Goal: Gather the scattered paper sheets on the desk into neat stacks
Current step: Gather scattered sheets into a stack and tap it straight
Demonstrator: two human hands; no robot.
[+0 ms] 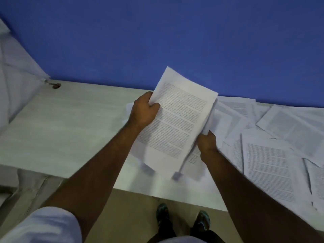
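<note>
Both hands hold a bundle of printed paper sheets (178, 118) tilted up above the pale desk (66, 123). My left hand (144, 110) grips the bundle's left edge near the top. My right hand (206, 141) grips its lower right edge from below. The bundle's bottom edge is blurred just above the desk. Several loose printed sheets (270, 155) lie scattered and overlapping over the right half of the desk, some reaching its front edge. A few more sheets lie under the held bundle.
A blue wall (157, 41) runs along the desk's back edge. A cable hole (56, 85) sits at the desk's back left corner, beside a white panel (15, 71). Below the desk's front edge are the tan floor and my shoes (182, 220).
</note>
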